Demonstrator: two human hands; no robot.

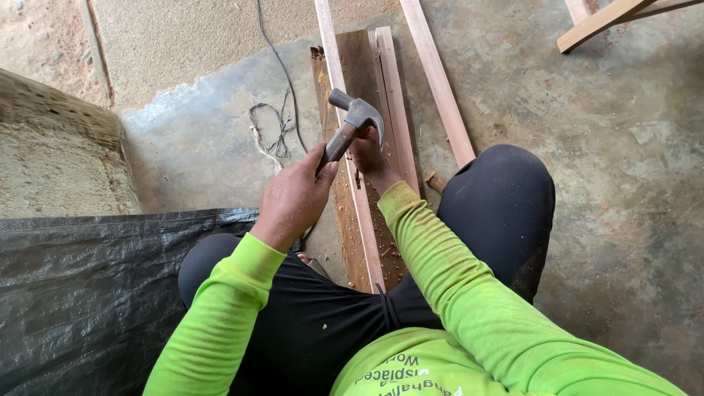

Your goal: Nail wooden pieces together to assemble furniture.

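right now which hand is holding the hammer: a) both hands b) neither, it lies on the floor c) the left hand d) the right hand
c: the left hand grips the handle of the hammer, raised over the wood strips, while the right hand rests down on the wood beneath the hammer head.

Even, soft daylight; faint shadows; sharp focus; slight wide-angle bend at edges.
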